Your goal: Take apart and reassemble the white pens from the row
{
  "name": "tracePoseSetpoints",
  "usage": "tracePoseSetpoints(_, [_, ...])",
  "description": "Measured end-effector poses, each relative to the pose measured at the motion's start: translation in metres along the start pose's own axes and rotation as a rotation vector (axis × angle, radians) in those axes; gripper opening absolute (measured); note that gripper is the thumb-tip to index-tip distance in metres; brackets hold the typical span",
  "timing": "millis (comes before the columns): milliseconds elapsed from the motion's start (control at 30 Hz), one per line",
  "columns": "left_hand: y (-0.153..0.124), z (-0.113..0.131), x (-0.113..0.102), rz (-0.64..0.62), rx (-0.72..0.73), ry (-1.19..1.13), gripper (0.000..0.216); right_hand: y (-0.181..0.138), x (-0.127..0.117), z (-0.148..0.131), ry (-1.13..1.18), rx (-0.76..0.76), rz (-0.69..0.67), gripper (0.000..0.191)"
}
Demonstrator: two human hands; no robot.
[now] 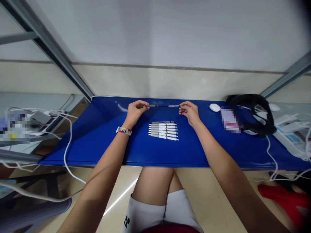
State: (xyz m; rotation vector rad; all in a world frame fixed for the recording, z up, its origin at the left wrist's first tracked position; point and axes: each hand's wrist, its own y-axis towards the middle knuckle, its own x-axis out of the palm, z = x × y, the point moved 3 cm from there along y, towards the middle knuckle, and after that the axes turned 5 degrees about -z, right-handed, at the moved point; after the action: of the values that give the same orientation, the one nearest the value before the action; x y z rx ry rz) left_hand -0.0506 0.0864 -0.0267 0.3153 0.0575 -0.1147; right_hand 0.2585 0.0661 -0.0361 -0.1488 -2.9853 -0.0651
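Pale wall (150,38) stands behind a glossy blue counter (102,139), with a grey metal post (60,64) slanting down toward its far left corner. Near the counter's far edge, a slim dark pen (165,106) is stretched sideways between two bare hands. The left hand (137,111) pinches one end between thumb and fingers, a colourful bracelet (123,130) around its wrist; the right hand (189,111) has its fingertips closed on the other end, with the fingers curled. Nearer the person, between the forearms, a row of pens (163,131) lies side by side, mostly white and grey, with a darker one at the far side and their tips pointing left. Over to the right are a white oval object (214,107), a pixelated item (229,119) just beside it, and a black strap (270,119) curving in a loop. One white cable (69,145) hangs over the counter's left side.
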Motion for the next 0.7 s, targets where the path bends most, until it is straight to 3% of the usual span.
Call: tracePoseSetpoints(700, [-0.001,0.0,0.004,-0.045,0.012,0.029,0.02,-0.005,0.011,0.002,-0.031,-0.033,-0.076,0.015])
